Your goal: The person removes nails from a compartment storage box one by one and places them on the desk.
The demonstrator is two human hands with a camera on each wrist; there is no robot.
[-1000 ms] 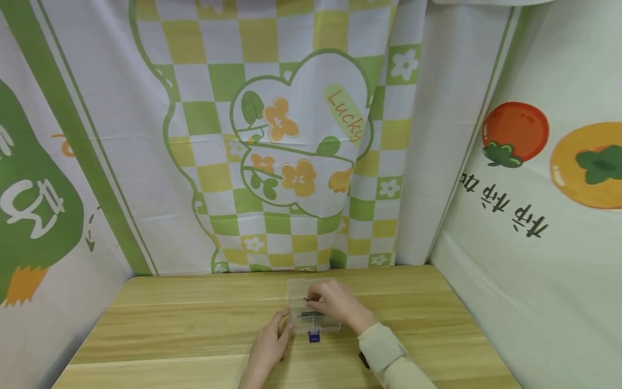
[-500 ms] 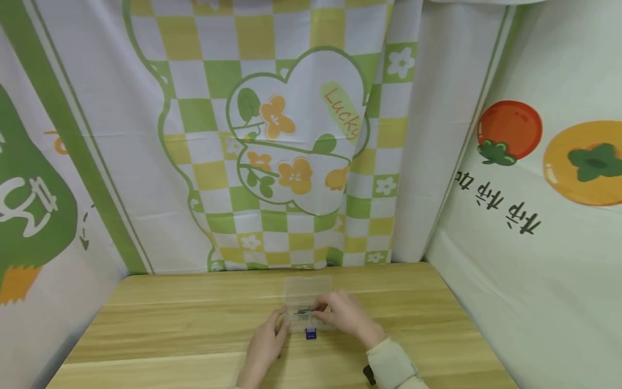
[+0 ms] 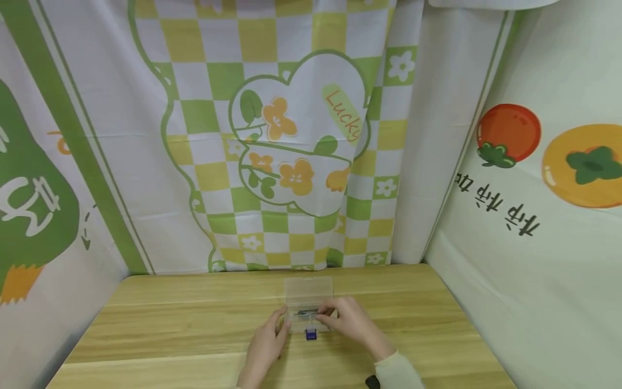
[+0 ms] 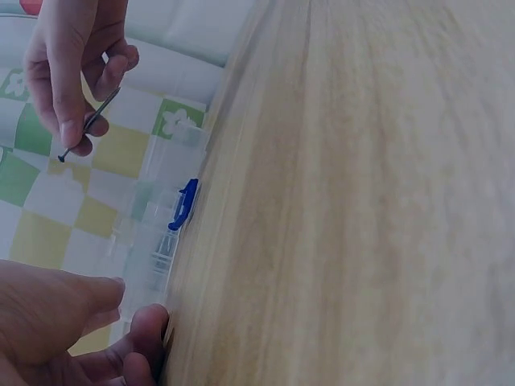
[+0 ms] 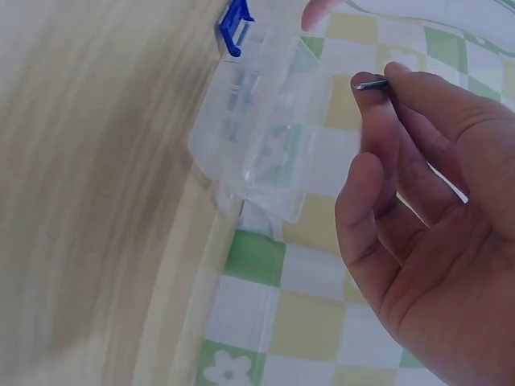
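Observation:
A clear plastic box (image 3: 291, 324) stands on the table with its lid (image 3: 308, 290) raised at the back and a blue clasp (image 3: 311, 334) at the front. Several dark, thin metal pieces (image 3: 305, 312) lie inside it. My left hand (image 3: 264, 343) holds the box at its left side by thumb and fingertips. Over the box's right part, my right hand (image 3: 350, 321) pinches a nail (image 4: 100, 108) between thumb and fingertips. The nail has a flared head; threads cannot be made out. From the right wrist, only a short stretch of the nail (image 5: 370, 84) shows.
The wooden table (image 3: 170, 324) has its back edge against a checked cloth (image 3: 291, 237). Printed cloth walls (image 3: 510, 286) stand on both sides. A black object (image 3: 372, 382) shows beside the right sleeve.
My right hand has moved from near the raised lid toward the box's front right, its fingers staying pinched. My left hand stays at the box's left side. The view has shifted slightly.

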